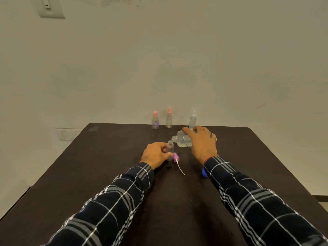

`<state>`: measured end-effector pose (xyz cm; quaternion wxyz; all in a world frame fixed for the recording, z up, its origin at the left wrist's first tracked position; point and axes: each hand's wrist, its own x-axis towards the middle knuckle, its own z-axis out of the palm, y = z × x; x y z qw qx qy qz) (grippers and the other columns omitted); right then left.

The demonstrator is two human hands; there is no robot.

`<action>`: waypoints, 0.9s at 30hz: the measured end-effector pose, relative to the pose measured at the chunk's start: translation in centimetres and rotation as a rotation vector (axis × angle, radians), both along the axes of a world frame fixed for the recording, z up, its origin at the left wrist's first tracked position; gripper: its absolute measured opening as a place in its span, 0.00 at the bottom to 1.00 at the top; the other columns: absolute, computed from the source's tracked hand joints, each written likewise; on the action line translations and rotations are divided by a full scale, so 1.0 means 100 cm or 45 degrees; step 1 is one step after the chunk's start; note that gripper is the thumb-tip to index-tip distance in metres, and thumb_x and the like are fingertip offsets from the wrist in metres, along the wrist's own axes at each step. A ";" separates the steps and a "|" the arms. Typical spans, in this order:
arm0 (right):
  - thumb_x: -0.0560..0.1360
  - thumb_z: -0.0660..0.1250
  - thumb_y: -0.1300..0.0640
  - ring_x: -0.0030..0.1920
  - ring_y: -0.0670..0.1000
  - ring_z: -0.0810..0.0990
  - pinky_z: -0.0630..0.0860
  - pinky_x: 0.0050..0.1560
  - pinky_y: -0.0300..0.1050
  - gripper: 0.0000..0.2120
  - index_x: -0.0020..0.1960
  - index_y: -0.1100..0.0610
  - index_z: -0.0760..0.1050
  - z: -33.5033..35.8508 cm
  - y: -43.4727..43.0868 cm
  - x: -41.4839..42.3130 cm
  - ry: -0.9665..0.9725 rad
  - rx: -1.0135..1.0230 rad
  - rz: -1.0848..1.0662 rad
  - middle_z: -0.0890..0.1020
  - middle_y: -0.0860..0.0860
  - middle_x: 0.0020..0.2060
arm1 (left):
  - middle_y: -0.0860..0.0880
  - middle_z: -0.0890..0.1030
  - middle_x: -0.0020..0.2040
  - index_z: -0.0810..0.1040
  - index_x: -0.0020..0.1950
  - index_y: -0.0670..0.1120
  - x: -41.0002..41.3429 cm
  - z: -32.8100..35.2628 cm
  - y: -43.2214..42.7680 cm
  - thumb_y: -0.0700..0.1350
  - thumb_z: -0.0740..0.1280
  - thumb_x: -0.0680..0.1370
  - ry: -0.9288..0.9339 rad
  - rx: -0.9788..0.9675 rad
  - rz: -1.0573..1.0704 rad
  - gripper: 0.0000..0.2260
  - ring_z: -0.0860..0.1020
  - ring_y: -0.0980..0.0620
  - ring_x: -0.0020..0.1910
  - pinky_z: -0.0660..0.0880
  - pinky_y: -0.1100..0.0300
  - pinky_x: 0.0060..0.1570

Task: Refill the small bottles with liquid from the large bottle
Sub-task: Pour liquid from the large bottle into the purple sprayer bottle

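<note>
a person's right hand wraps its fingers over the large bottle, tipped almost level, its open neck close by the mouth of an uncapped small bottle. the left hand pinches that bottle upright near the middle of the dark worktop; its purple spray cap lies just beside. the mouth is narrow: a hasty tilt or slight drift could spill liquid over the worktop.

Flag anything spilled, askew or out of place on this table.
Nothing stands out. The purple spray pump lies loose on the table beside the uncapped small bottle, and a blue cap lies by the right sleeve; both fit refilling. No clear spill shows.
</note>
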<state>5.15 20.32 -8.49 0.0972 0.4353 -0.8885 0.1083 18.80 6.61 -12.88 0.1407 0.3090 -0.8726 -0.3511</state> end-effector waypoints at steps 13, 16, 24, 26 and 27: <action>0.75 0.71 0.59 0.72 0.59 0.63 0.60 0.71 0.69 0.34 0.74 0.39 0.61 0.005 -0.001 0.002 0.046 0.012 0.003 0.67 0.54 0.69 | 0.55 0.80 0.47 0.81 0.59 0.52 -0.002 -0.001 -0.001 0.51 0.74 0.76 0.009 0.015 0.006 0.13 0.77 0.57 0.46 0.76 0.61 0.51; 0.75 0.70 0.59 0.72 0.59 0.62 0.60 0.71 0.69 0.34 0.74 0.39 0.61 0.006 -0.001 0.001 0.056 0.014 0.010 0.67 0.54 0.69 | 0.53 0.81 0.48 0.82 0.60 0.51 -0.001 -0.002 -0.002 0.51 0.75 0.75 0.021 0.009 0.006 0.15 0.79 0.55 0.46 0.77 0.59 0.52; 0.75 0.70 0.57 0.72 0.59 0.62 0.60 0.71 0.69 0.33 0.75 0.40 0.61 0.009 -0.001 0.003 0.069 0.039 0.008 0.67 0.54 0.69 | 0.52 0.81 0.49 0.81 0.60 0.51 -0.003 -0.003 -0.003 0.52 0.75 0.76 -0.002 0.008 -0.006 0.14 0.79 0.53 0.49 0.78 0.56 0.55; 0.75 0.70 0.57 0.72 0.59 0.63 0.60 0.71 0.68 0.33 0.75 0.39 0.61 0.009 -0.001 0.003 0.073 0.037 0.007 0.67 0.54 0.68 | 0.53 0.81 0.49 0.81 0.60 0.51 -0.003 -0.003 -0.002 0.51 0.74 0.76 -0.005 -0.005 -0.005 0.14 0.79 0.53 0.50 0.78 0.56 0.55; 0.75 0.70 0.58 0.71 0.58 0.63 0.60 0.71 0.69 0.34 0.75 0.39 0.61 0.008 -0.001 0.003 0.078 0.034 0.005 0.67 0.54 0.68 | 0.53 0.80 0.49 0.81 0.60 0.51 -0.003 -0.004 -0.002 0.51 0.74 0.76 -0.006 -0.007 -0.005 0.14 0.79 0.54 0.50 0.78 0.57 0.55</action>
